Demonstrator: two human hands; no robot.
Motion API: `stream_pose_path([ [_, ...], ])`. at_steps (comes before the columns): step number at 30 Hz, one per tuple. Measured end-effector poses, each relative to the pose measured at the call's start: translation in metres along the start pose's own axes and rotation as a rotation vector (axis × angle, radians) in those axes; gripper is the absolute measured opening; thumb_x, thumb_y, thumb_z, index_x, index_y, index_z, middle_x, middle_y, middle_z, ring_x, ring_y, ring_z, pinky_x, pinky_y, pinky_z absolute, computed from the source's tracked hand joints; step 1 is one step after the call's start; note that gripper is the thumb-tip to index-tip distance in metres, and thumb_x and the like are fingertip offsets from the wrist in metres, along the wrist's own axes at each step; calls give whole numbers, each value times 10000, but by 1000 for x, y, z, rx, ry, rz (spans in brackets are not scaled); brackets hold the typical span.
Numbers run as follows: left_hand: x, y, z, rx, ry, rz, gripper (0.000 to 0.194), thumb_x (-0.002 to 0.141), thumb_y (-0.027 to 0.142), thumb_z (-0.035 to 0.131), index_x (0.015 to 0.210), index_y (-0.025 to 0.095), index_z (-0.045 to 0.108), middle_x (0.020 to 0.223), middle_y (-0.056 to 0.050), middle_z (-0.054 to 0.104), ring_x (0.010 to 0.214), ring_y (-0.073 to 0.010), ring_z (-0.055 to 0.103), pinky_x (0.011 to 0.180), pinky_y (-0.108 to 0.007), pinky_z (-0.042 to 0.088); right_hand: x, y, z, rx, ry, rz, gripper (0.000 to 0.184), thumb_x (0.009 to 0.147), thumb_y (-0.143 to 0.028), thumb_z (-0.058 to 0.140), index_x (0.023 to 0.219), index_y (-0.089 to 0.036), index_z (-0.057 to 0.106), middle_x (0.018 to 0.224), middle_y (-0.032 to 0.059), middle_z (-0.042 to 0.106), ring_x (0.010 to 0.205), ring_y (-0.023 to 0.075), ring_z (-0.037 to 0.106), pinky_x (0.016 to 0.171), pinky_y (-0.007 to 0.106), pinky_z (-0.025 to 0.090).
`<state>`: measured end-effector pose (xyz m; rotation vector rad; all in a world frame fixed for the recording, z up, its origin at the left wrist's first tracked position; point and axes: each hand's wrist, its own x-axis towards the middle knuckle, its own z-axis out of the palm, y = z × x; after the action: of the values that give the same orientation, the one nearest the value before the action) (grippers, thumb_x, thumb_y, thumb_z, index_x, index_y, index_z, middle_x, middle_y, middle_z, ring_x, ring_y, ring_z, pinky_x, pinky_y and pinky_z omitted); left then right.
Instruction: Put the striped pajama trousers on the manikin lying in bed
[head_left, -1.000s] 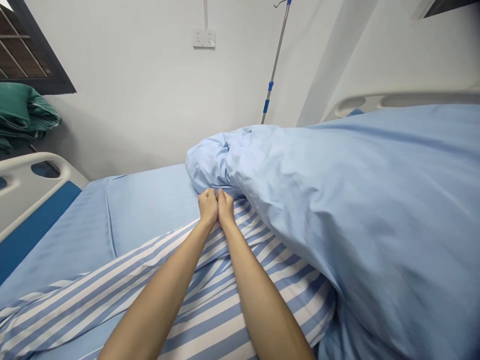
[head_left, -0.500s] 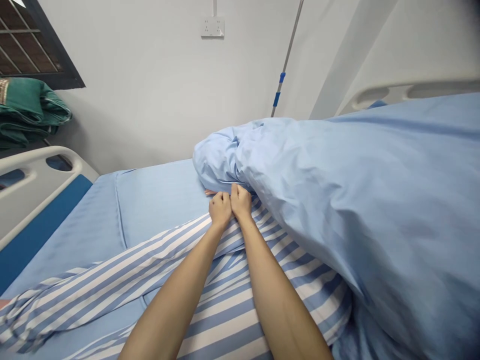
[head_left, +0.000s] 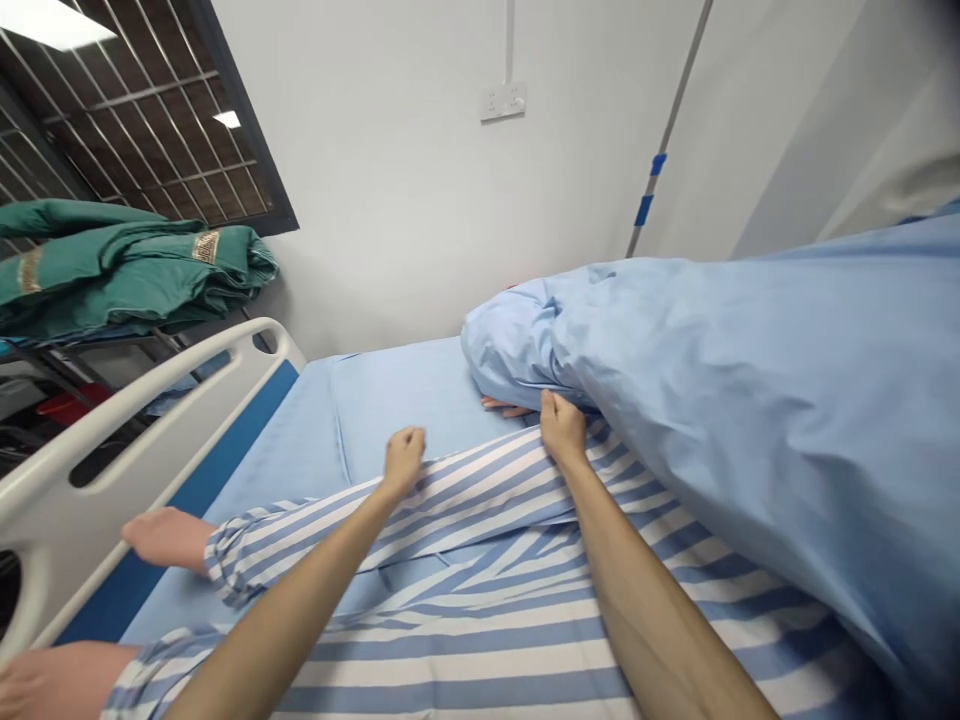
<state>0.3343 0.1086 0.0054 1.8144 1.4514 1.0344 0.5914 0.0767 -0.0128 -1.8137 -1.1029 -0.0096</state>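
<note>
A figure in blue-and-white striped hospital clothing (head_left: 465, 530) lies on the bed, and it may be a manikin. My left hand (head_left: 403, 462) is closed on the striped cloth at mid-bed. My right hand (head_left: 562, 428) grips the same cloth at the edge of a crumpled light blue duvet (head_left: 750, 400). Pink fingertips (head_left: 504, 406) show from under the duvet, just left of my right hand. A pink limb end (head_left: 161, 537) sticks out of a striped cuff at the left, and another limb (head_left: 52, 682) lies at the bottom left corner.
A white bed side rail (head_left: 135, 440) with a blue strip runs along the left, beyond a light blue sheet (head_left: 405, 395). Folded green cloths (head_left: 127, 270) lie on a rack behind it, below a barred window (head_left: 150, 120). A wall socket (head_left: 502, 102) and a drip pole (head_left: 664, 140) stand ahead.
My hands were together and have drawn apart, the left moving left with the striped cloth. A striped sleeve and pink limb end now show at the left. The view has turned left.
</note>
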Motion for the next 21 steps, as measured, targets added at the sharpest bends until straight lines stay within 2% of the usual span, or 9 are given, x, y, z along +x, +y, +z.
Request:
stream_pose_path([
  [3, -2, -47, -89, 84, 140, -78, 299, 753, 320, 375, 482, 196, 378, 454, 46, 349, 499, -100, 357, 508, -222, 288, 0, 1, 1, -7, -8, -14, 514, 891, -451, 264, 701, -137, 624, 697, 138, 649, 611, 179, 494, 569, 278, 282],
  [5, -7, -76, -139, 131, 227, -131, 300, 756, 318, 370, 481, 200, 375, 444, 44, 345, 488, -104, 342, 499, -227, 279, 1, 2, 2, -16, -8, -16, 532, 885, -470, 254, 711, -135, 629, 702, 148, 651, 624, 191, 505, 573, 282, 295],
  [7, -17, -102, -175, 175, 291, -169, 309, 762, 317, 371, 475, 202, 365, 443, 38, 349, 501, -111, 351, 511, -230, 280, 1, 5, 4, -26, -11, -9, 540, 879, -479, 247, 720, -133, 631, 704, 156, 651, 631, 203, 513, 574, 288, 307],
  [8, -22, -115, -187, 196, 311, -184, 311, 762, 313, 379, 472, 201, 359, 444, 36, 352, 511, -115, 357, 522, -231, 279, 2, 6, 5, -32, -12, -8, 539, 875, -481, 247, 719, -134, 628, 703, 158, 649, 633, 208, 515, 574, 291, 311],
  [10, -34, -135, -199, 274, 326, -204, 311, 767, 310, 395, 479, 198, 362, 460, 29, 377, 537, -123, 375, 545, -235, 272, 2, 9, 6, -46, -9, -18, 524, 870, -476, 252, 703, -141, 620, 701, 155, 645, 635, 213, 515, 573, 296, 315],
  [13, -45, -152, -201, 497, 306, -238, 296, 807, 311, 375, 542, 194, 436, 552, 6, 501, 605, -139, 436, 582, -243, 262, 4, 10, 8, -95, -23, -33, 499, 858, -465, 265, 675, -152, 608, 671, 144, 632, 606, 209, 501, 559, 300, 311],
  [16, -48, -154, -197, 659, 249, -288, 299, 845, 313, 337, 639, 203, 525, 684, -22, 614, 676, -155, 502, 594, -250, 257, 7, 7, 10, -192, -83, -19, 466, 844, -439, 285, 653, -165, 610, 621, 130, 611, 562, 206, 481, 539, 304, 305],
  [21, -47, -155, -200, 714, 196, -307, 328, 871, 326, 320, 737, 213, 598, 774, -45, 672, 738, -169, 570, 614, -252, 269, 10, -1, 14, -404, -197, 6, 406, 837, -421, 322, 684, -200, 626, 682, 139, 634, 563, 235, 513, 550, 325, 319],
])
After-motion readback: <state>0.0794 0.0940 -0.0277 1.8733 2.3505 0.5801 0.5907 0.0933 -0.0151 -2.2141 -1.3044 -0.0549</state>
